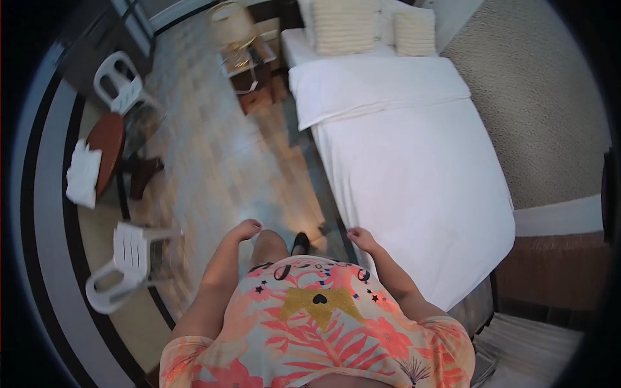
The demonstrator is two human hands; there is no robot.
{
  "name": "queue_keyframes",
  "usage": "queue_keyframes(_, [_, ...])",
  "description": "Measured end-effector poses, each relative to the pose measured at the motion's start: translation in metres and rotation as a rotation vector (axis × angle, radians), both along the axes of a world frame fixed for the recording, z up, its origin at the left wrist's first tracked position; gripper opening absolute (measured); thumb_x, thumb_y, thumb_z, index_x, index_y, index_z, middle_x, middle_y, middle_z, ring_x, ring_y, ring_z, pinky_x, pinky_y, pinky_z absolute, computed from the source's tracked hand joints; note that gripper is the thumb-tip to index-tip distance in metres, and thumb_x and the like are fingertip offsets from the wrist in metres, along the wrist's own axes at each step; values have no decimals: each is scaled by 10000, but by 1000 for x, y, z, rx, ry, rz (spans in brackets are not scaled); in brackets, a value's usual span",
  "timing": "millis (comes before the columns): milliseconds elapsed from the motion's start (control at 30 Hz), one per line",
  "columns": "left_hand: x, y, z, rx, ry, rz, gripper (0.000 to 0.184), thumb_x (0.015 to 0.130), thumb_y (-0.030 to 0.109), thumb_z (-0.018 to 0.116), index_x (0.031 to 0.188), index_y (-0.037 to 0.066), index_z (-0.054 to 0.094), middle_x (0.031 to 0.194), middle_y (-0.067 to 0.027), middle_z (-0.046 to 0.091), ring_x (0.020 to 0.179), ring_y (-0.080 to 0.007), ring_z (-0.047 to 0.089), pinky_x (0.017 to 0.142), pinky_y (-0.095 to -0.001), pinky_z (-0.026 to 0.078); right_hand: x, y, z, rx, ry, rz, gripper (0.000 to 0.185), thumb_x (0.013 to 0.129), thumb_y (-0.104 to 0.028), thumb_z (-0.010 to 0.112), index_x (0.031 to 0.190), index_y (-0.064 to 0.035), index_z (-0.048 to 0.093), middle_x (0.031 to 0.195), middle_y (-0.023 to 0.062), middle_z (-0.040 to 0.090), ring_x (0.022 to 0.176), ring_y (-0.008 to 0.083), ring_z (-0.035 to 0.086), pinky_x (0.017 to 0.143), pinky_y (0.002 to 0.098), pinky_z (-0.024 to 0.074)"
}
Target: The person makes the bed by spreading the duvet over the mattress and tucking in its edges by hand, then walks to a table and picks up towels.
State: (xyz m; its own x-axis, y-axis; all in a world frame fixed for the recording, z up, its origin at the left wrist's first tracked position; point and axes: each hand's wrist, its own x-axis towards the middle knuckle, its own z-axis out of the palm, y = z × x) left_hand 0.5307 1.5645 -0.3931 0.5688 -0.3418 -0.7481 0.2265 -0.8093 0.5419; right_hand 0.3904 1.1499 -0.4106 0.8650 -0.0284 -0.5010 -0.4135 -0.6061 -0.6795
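My left hand point(247, 229) hangs beside my left thigh, above the wooden floor point(213, 181). Its fingers are curled together, and no object shows in them. Beside the near left side of the bed, my right hand point(361, 238) has its fingers curled in as well, with nothing visible in them. The white bed cover point(414, 161) is the thing nearest to it. In this view the hand overlaps the edge of the cover; whether they touch is unclear.
White chairs point(129, 255) point(123, 84) and a round brown table point(108, 145) with a folded white cloth point(84, 174) stand at left. A nightstand point(255, 97) with a lamp point(231, 26) is beside the bed's head. Striped pillows point(343, 26) lie on the bed.
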Motion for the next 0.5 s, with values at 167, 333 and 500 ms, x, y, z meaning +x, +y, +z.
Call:
queue_keyframes(167, [194,30,-20,164,-185,350,273,734,282,517,785,34,618,791,-125,613,688,-249,586,624,-338,454,175,23,30,125,-59,-135,337,730,-272,574,956,-22,572,858,124,605,784,218,573,709,306,441])
queue_keyframes(333, [432,-2,-119,297,-751,-349,260,711,275,503,724,38,610,758,-164,595,744,-277,577,627,-369,459,343,46,31,292,-13,-89,323,746,-257,586,951,-7,573,846,109,601,771,173,558,702,273,436])
queue_keyframes(500, [577,-120,-99,-146,-489,-48,379,770,363,492,822,3,600,776,-118,586,739,-206,532,684,-299,406,453,56,-61,805,298,-1085,574,750,-402,581,1137,0,449,962,89,566,867,192,524,763,372,398])
